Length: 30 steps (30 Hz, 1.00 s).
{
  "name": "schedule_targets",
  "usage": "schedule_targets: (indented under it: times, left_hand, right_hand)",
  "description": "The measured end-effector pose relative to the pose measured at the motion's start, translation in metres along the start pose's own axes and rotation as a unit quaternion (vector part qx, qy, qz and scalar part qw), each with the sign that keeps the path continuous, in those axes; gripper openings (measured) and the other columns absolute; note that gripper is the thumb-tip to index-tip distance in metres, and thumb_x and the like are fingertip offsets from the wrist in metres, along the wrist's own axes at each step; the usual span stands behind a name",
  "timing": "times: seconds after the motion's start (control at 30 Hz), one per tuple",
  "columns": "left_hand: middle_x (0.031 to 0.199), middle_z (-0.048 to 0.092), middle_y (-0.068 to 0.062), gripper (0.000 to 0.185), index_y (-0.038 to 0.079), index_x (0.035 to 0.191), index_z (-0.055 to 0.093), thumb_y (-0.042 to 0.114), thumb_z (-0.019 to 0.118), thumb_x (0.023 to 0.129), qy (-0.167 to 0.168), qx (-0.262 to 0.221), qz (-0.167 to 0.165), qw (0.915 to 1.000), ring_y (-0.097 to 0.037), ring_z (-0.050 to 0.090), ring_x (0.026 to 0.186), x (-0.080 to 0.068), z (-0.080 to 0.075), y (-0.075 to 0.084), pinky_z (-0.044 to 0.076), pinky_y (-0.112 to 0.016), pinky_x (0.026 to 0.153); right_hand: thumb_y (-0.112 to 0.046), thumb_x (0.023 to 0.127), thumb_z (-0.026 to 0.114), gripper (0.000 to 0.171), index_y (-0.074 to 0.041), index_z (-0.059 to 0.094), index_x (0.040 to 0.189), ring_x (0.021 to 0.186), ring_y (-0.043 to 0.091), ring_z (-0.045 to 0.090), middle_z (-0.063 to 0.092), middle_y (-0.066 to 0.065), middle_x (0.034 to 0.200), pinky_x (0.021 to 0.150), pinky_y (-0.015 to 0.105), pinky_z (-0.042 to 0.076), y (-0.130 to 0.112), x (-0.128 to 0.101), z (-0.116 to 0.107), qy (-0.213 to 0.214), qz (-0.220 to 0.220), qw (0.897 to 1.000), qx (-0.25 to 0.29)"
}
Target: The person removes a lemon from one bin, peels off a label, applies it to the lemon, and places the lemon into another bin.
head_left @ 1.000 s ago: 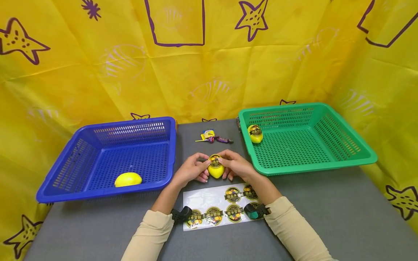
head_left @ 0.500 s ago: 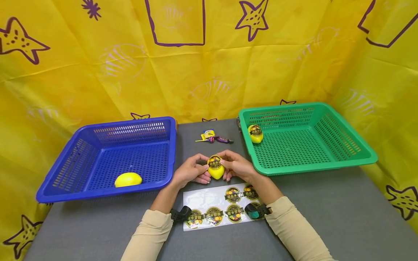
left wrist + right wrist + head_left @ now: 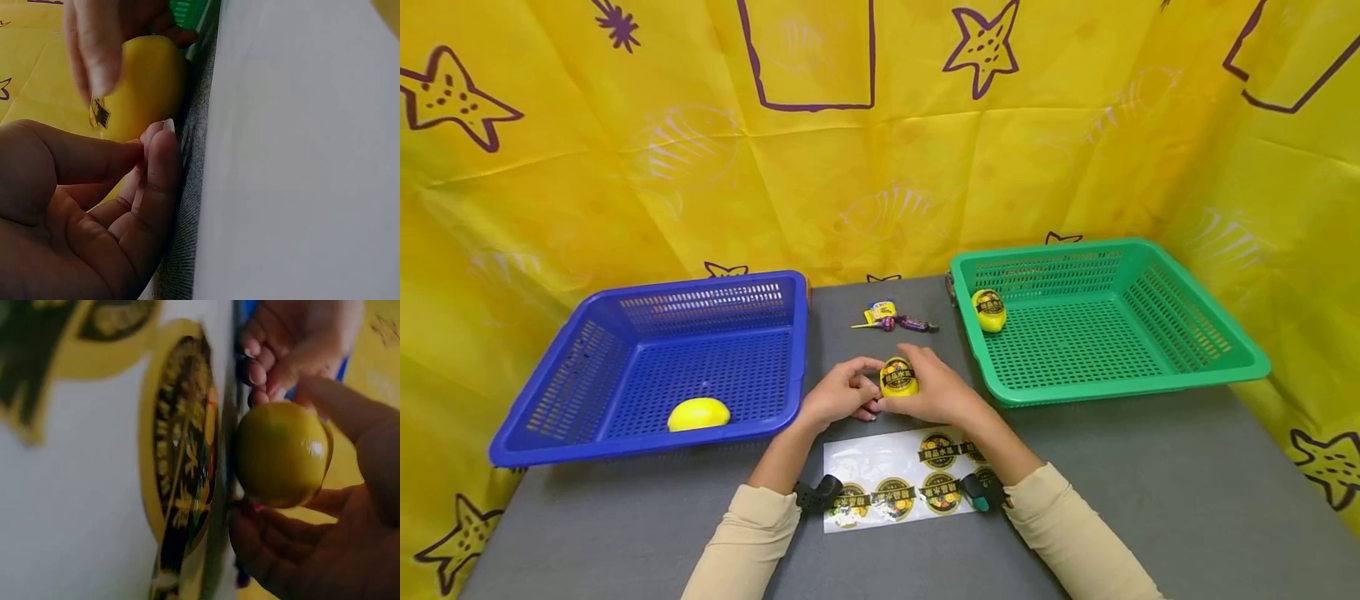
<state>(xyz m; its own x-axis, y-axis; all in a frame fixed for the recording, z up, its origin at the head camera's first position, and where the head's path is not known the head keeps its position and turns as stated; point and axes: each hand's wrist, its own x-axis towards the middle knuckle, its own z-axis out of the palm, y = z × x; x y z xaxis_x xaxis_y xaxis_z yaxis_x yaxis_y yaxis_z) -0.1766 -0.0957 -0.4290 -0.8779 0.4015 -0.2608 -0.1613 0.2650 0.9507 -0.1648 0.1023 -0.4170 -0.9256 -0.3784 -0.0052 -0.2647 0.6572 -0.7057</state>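
Note:
A yellow lemon (image 3: 898, 377) with a round black-and-gold sticker on top sits between both hands, just above the grey table (image 3: 1150, 483). My right hand (image 3: 940, 392) wraps round its right side, thumb and fingers curled about it (image 3: 281, 453). The curled fingers of my left hand (image 3: 842, 398) meet the lemon's left side (image 3: 147, 81). A glossy sticker sheet (image 3: 872, 458) with several round stickers lies under my wrists. One of those stickers (image 3: 181, 437) fills the right wrist view.
A blue basket (image 3: 797, 350) at the left holds a plain lemon (image 3: 698, 414). The green basket (image 3: 977, 358) at the right holds a stickered lemon (image 3: 988, 310). Wrapped candies (image 3: 895, 318) lie between the baskets. Yellow cloth walls the back and sides.
My right hand has slid further over the lemon, covering its right and lower part. The lemon has turned a little and the left hand's fingers have drawn in.

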Motion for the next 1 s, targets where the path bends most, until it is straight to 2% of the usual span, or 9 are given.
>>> schedule_targets:
  times: [0.07, 0.13, 0.27, 0.37, 0.47, 0.6, 0.7, 0.87, 1.0]
  left_hand:
    - [0.084, 0.066, -0.013, 0.043, -0.003, 0.137, 0.051, -0.01, 0.052, 0.096, -0.001, 0.004, 0.004, 1.0, -0.017, 0.065, 0.067, 0.0, 0.001, 0.0, 0.057, -0.031, 0.058]
    - [0.085, 0.065, -0.014, 0.043, -0.003, 0.137, 0.051, -0.011, 0.051, 0.095, -0.002, 0.004, 0.003, 1.0, -0.017, 0.064, 0.067, 0.0, 0.001, -0.001, 0.057, -0.031, 0.058]
    - [0.087, 0.065, -0.015, 0.042, -0.004, 0.137, 0.051, -0.011, 0.051, 0.095, -0.002, 0.008, 0.003, 1.0, -0.017, 0.065, 0.069, 0.0, 0.002, -0.003, 0.057, -0.031, 0.059]
    - [0.086, 0.066, -0.016, 0.04, -0.006, 0.134, 0.052, -0.01, 0.051, 0.094, 0.003, 0.045, 0.02, 0.9988, -0.018, 0.065, 0.069, -0.002, 0.004, 0.0, 0.057, -0.033, 0.059]
    - [0.084, 0.067, -0.012, 0.034, -0.005, 0.128, 0.057, -0.005, 0.054, 0.094, 0.012, 0.127, 0.047, 0.9907, -0.019, 0.064, 0.071, -0.004, 0.009, 0.006, 0.056, -0.034, 0.061]
    - [0.088, 0.069, -0.005, 0.027, 0.003, 0.118, 0.065, 0.005, 0.064, 0.091, 0.035, 0.253, 0.079, 0.9634, -0.02, 0.065, 0.08, -0.008, 0.015, 0.01, 0.054, -0.037, 0.074]
    - [0.092, 0.07, -0.003, 0.026, 0.006, 0.116, 0.068, 0.011, 0.068, 0.091, 0.045, 0.311, 0.09, 0.945, -0.02, 0.065, 0.087, -0.01, 0.018, 0.012, 0.052, -0.04, 0.08]
    - [0.091, 0.066, -0.003, 0.027, 0.006, 0.116, 0.069, 0.013, 0.071, 0.09, 0.04, 0.349, 0.1, 0.9308, -0.021, 0.062, 0.087, -0.012, 0.022, 0.015, 0.05, -0.04, 0.079]
    - [0.091, 0.064, -0.004, 0.026, 0.006, 0.116, 0.07, 0.013, 0.071, 0.09, 0.039, 0.357, 0.096, 0.9281, -0.021, 0.06, 0.087, -0.013, 0.023, 0.017, 0.048, -0.04, 0.079]
  right_hand:
    - [-0.04, 0.078, 0.085, 0.087, -0.004, 0.045, 0.146, 0.099, 0.031, 0.06, 0.053, 0.02, 0.129, 0.083, 0.046, 0.051, -0.006, -0.003, 0.002, 0.027, -0.018, 0.997, -0.072]
    - [-0.034, 0.077, 0.086, 0.081, -0.006, 0.05, 0.143, 0.094, 0.032, 0.062, 0.056, 0.02, 0.128, 0.08, 0.047, 0.052, -0.012, -0.007, 0.003, 0.046, -0.036, 0.991, -0.119]
    - [-0.027, 0.077, 0.085, 0.068, -0.007, 0.057, 0.135, 0.085, 0.027, 0.06, 0.061, 0.016, 0.118, 0.074, 0.044, 0.051, -0.019, -0.011, 0.001, 0.057, -0.054, 0.984, -0.159]
    - [-0.027, 0.076, 0.085, 0.068, -0.006, 0.057, 0.135, 0.086, 0.026, 0.06, 0.062, 0.015, 0.118, 0.073, 0.043, 0.051, -0.027, -0.015, -0.005, 0.051, -0.06, 0.983, -0.168]
    - [-0.027, 0.077, 0.085, 0.068, -0.007, 0.057, 0.136, 0.091, 0.025, 0.061, 0.062, 0.014, 0.121, 0.075, 0.044, 0.051, -0.039, -0.019, -0.02, 0.046, -0.075, 0.981, -0.171]
    - [-0.024, 0.078, 0.083, 0.069, -0.005, 0.056, 0.138, 0.098, 0.024, 0.06, 0.061, 0.014, 0.125, 0.078, 0.042, 0.051, -0.054, -0.024, -0.055, 0.044, -0.098, 0.982, -0.157]
    - [-0.021, 0.079, 0.081, 0.069, -0.003, 0.054, 0.14, 0.101, 0.025, 0.058, 0.06, 0.015, 0.126, 0.082, 0.042, 0.05, -0.059, -0.024, -0.089, 0.034, -0.1, 0.984, -0.143]
    - [-0.013, 0.083, 0.076, 0.062, 0.001, 0.051, 0.138, 0.099, 0.031, 0.056, 0.059, 0.018, 0.123, 0.084, 0.046, 0.047, -0.048, -0.011, -0.153, 0.006, -0.058, 0.99, -0.127]
    - [-0.007, 0.082, 0.072, 0.063, 0.009, 0.045, 0.136, 0.095, 0.035, 0.054, 0.056, 0.025, 0.12, 0.081, 0.048, 0.045, -0.024, 0.005, -0.197, -0.003, -0.012, 0.992, -0.124]
